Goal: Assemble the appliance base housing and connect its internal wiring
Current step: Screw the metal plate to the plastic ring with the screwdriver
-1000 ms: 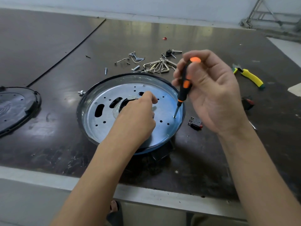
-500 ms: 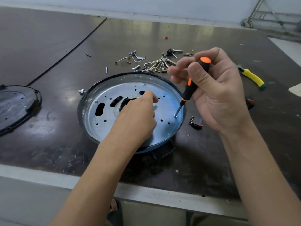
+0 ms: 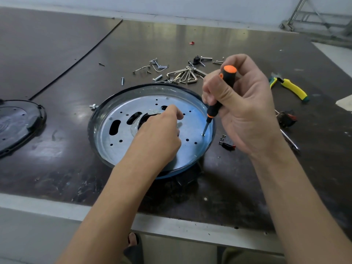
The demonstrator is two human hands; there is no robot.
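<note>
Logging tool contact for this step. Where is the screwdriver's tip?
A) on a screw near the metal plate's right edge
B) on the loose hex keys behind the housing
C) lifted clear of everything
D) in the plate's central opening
A: the right hand holds the screwdriver tilted, with its tip set on a screw near the right edge of the metal plate.

The setting is a workshop assembly station. A dark, scratched bench (image 3: 57, 149) with a metal front edge carries loose screws (image 3: 122, 80), a bundle of hex keys (image 3: 185, 74), yellow-handled pliers (image 3: 291, 88), small switch parts (image 3: 226, 143) and a screwdriver (image 3: 228, 73) in use. A bare metal frame (image 3: 312, 18) stands by a plain wall beyond the bench.
</note>
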